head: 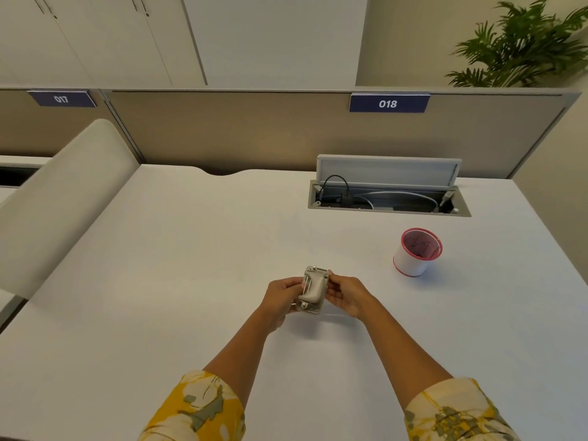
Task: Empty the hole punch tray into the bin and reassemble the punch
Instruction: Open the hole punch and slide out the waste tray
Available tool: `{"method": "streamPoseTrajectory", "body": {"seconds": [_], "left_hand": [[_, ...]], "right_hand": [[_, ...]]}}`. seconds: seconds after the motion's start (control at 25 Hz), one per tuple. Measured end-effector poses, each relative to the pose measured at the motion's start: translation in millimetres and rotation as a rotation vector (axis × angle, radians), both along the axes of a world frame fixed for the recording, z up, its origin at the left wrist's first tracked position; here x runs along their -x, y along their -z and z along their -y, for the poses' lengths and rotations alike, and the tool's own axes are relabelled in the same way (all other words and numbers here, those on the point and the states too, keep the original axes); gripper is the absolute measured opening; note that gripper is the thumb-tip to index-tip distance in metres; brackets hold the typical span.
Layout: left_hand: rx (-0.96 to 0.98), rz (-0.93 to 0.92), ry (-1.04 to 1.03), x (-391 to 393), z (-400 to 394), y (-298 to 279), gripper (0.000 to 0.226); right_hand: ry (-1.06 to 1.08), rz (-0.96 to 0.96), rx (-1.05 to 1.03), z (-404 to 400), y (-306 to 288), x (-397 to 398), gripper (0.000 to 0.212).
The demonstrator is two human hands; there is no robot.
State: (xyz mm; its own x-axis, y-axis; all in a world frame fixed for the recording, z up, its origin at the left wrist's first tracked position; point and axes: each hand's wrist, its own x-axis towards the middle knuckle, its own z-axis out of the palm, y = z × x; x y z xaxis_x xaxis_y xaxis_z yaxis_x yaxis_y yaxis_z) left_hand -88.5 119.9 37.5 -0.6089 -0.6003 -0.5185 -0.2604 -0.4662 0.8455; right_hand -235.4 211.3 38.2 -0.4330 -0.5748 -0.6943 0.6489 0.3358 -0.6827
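**Head view: both hands on the punch, bin off to the right**

Head view takes in a wide white desk point(159, 281) that fills most of what I can see, backed by a tan partition point(238, 128) carrying a blue plate marked 018 point(388, 103). Set into the desk's far right is an open cable hatch point(388, 198) with its lid tipped up and cords coiled inside. A leafy plant point(525, 43) stands beyond the partition.

Next down in size is the bin point(416, 253), a small round white tub with a red rim, standing upright on the desk well to the right of the hands and a little farther away.

Smallest is the hole punch point(313, 289), a pale beige lever over a metal base, held just above the desk near the middle. The left hand point(281, 297) closes round its near left side; the right hand point(346, 296) pinches its right edge with fingertips curled in. From here I cannot tell whether the chip tray underneath is on, loose or already off, as the underside faces away.

What could go wrong, to my eye: if the tray pops free here rather than over the bin, paper dots would scatter across the desk, since the tub is not under the hands. The bin's mouth is narrow, so a careless tip could spill past the rim. A tray pushed back crooked might not clip home.
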Motion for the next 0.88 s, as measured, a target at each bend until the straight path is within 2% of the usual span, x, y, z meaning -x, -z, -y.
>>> {"method": "streamPoseTrajectory", "body": {"seconds": [0.12,0.2,0.28,0.36,0.44,0.48,0.64,0.8,0.88], "left_hand": [[-0.007,-0.005,0.002,5.4,-7.7,0.6,0.016],[-0.015,0.007,-0.018,6.6,-12.8,2.7,0.016],[-0.026,0.027,-0.055,6.1,-17.5,5.8,0.017],[-0.045,0.027,-0.103,6.1,-21.2,9.2,0.021],[-0.056,0.014,-0.141,6.6,-23.0,8.6,0.022],[-0.055,0.007,-0.145,7.2,-22.1,8.3,0.022],[-0.067,-0.006,-0.109,10.5,-17.6,3.6,0.024],[-0.201,-0.025,-0.108,11.9,-9.9,-1.9,0.027],[-0.227,-0.028,-0.136,13.4,-5.3,-2.4,0.036]], "right_hand": [[0.026,0.025,-0.052,-4.8,2.3,0.4,0.021],[0.034,-0.028,-0.072,-7.3,0.8,-1.4,0.019],[0.057,-0.216,-0.095,-6.4,2.5,-4.1,0.017],[0.052,-0.493,-0.147,-4.3,0.4,-9.3,0.019],[-0.029,-0.724,-0.171,-3.4,-6.1,-17.3,0.024],[-0.07,-0.777,-0.155,-3.8,-9.9,-23.2,0.028],[-0.175,-0.89,-0.128,-10.0,-17.7,-44.3,0.031],[-0.191,-0.867,-0.136,-11.3,-24.3,-45.9,0.029],[-0.237,-0.871,-0.137,-12.2,-24.1,-46.8,0.028]]}}
